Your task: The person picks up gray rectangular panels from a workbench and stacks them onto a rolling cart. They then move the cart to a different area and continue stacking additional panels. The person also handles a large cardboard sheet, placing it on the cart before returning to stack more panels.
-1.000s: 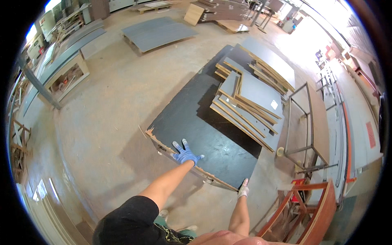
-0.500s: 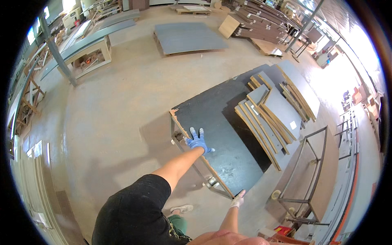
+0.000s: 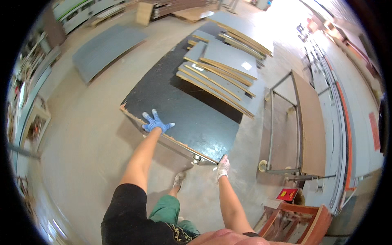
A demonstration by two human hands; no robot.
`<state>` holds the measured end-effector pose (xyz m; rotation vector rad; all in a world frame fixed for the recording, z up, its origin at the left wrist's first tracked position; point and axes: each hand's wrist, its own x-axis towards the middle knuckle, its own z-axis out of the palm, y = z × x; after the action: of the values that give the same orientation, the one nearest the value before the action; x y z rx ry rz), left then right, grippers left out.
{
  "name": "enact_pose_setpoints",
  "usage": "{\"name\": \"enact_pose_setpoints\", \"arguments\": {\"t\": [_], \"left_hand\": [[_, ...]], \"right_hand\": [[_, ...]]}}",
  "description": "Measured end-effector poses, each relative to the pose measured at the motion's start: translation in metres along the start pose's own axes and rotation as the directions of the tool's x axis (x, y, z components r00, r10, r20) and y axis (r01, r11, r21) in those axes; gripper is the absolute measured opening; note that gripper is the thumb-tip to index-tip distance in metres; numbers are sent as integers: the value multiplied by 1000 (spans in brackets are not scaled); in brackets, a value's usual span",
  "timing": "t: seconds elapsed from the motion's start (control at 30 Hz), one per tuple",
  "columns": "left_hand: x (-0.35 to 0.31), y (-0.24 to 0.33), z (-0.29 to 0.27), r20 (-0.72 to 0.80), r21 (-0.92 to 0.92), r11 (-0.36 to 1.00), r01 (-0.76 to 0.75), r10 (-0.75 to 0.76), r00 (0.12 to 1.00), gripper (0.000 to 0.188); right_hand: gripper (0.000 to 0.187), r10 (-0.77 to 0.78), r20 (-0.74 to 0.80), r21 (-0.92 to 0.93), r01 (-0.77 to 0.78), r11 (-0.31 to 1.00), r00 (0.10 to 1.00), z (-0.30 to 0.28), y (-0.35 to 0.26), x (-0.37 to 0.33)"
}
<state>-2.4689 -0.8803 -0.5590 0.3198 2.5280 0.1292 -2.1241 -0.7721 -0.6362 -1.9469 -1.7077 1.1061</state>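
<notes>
A low wheeled cart with a dark, scuffed top (image 3: 192, 130) stands in front of me, its near edge chipped to bare wood. My left hand (image 3: 156, 123), in a blue glove with pale fingertips, lies on the top near that edge, fingers spread. At the near right corner my right hand (image 3: 223, 166), in a whitish glove, is closed round the cart's edge; its fingertips are partly hidden. Grey panels with wood-coloured edges (image 3: 228, 61) are stacked unevenly on the far part of the cart, some with white labels.
To the right stands a metal-framed cart with casters and a brown board (image 3: 312, 126). A reddish wooden frame (image 3: 300, 216) and a red box (image 3: 288, 194) are close by at lower right. At far left a grey panel stack (image 3: 106, 47) lies low on the floor.
My view has turned to the right, so the floor stack and the loaded cart appear further left. Both hands stay on the cart, and a foot shows stepped forward.
</notes>
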Motion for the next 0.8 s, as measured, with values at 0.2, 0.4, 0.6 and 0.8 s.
{"name": "enact_pose_setpoints", "arguments": {"t": [0.2, 0.4, 0.6, 0.8], "left_hand": [[10, 34, 12, -126, 141, 982, -125, 143, 982, 118], [56, 43, 91, -363, -32, 957, -289, 259, 895, 90], [9, -6, 240, -192, 33, 851, -524, 520, 833, 79], [-200, -130, 324, 451, 242, 942, -230, 101, 887, 90]], "right_hand": [[54, -41, 90, 155, 27, 988, 995, 26, 49, 58], [49, -33, 373, 122, -13, 992, 927, -34, 24, 62], [64, 197, -216, 407, -95, 909, 956, -198, 241, 143], [100, 527, -603, 513, -215, 831, 600, -433, 392, 232]]}}
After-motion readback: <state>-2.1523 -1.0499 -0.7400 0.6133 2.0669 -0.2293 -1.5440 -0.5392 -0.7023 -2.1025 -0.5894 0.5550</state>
